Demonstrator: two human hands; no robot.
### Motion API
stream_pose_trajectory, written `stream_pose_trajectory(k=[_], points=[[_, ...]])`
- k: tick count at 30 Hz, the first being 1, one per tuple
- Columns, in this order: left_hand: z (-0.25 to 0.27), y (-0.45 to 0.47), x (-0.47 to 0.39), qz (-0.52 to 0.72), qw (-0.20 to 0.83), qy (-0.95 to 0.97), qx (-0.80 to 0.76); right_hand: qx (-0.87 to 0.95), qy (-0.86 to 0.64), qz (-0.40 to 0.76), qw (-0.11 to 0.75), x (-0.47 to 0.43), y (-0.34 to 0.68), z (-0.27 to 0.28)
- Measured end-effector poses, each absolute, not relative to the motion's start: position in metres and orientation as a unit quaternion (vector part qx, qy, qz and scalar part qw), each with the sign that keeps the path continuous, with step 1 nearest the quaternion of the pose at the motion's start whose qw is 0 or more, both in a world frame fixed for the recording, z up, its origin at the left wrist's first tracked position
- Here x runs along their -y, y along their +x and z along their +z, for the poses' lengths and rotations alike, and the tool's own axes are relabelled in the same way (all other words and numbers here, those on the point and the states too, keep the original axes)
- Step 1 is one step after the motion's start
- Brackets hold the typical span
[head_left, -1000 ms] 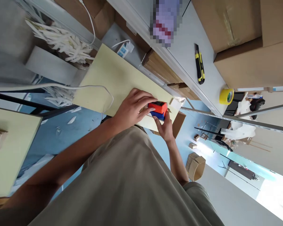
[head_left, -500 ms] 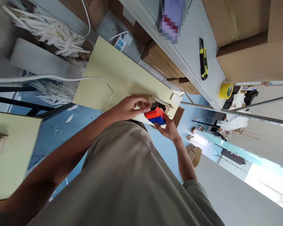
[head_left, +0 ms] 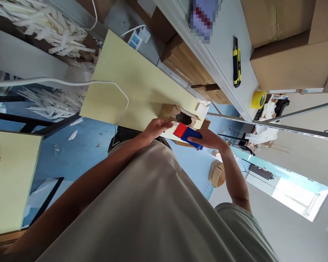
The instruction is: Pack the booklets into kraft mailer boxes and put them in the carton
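Note:
My right hand (head_left: pixel 207 139) grips a red-and-blue plastic device (head_left: pixel 190 137) by its blue body, its red end pointing left toward my other hand. I cannot make out the device's exact kind. My left hand (head_left: pixel 156 128) is closed in a pinch just left of the red end. Something small and pale shows by its fingertips, too small to name. Right behind both hands, a small cardboard box (head_left: pixel 168 111) with a dark rounded opening sits on the pale yellow table (head_left: pixel 136 78).
A white cable (head_left: pixel 98 83) crosses the table's left part. On the grey shelf (head_left: pixel 221 54) lie a yellow-and-black utility knife (head_left: pixel 237 63), a yellow tape roll (head_left: pixel 258 99) and a large cardboard box (head_left: pixel 292 65). A power strip (head_left: pixel 135 40) lies behind the table.
My right hand has turned the red-and-blue device and moved right with it, so more blue shows. My left hand has drawn away from the device, slightly downward, into a pinch.

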State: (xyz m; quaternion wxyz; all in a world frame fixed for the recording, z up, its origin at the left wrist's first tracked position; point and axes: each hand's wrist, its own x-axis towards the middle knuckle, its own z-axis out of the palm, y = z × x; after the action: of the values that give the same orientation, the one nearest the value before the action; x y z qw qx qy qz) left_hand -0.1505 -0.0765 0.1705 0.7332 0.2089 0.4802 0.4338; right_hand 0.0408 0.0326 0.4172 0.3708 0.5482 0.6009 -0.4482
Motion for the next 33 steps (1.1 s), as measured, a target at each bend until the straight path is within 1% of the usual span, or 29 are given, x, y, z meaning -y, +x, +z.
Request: stream_pose_trajectory(k=[3, 6, 10, 13, 17, 23, 28, 33], points=[[0.150, -0.157, 0.070, 0.461, 0.692, 0.185, -0.523, -0.586, 0.569, -0.430, 0.384, -0.049, 0.051, 0.442], [0.129, -0.155, 0.058, 0.473, 0.680, 0.162, -0.535, -0.607, 0.583, -0.383, 0.381, -0.060, 0.048, 0.452], [0.109, -0.137, 0.036, 0.473, 0.664, 0.139, -0.562, -0.639, 0.582, -0.312, 0.394, -0.070, 0.021, 0.442], [0.099, -0.126, 0.024, 0.474, 0.648, 0.152, -0.576, -0.649, 0.571, -0.287, 0.414, -0.077, 0.004, 0.430], [0.088, -0.116, 0.019, 0.466, 0.636, 0.171, -0.590, -0.636, 0.564, -0.279, 0.446, -0.087, 0.000, 0.417], [0.075, -0.104, 0.018, 0.468, 0.638, 0.151, -0.592, -0.597, 0.579, -0.308, 0.462, -0.093, 0.007, 0.402], [0.068, -0.093, 0.015, 0.459, 0.638, 0.143, -0.602, -0.604, 0.574, -0.280, 0.477, -0.095, 0.007, 0.395], [0.056, -0.083, 0.017, 0.445, 0.623, 0.178, -0.619, -0.619, 0.566, -0.268, 0.474, -0.095, 0.000, 0.393]])
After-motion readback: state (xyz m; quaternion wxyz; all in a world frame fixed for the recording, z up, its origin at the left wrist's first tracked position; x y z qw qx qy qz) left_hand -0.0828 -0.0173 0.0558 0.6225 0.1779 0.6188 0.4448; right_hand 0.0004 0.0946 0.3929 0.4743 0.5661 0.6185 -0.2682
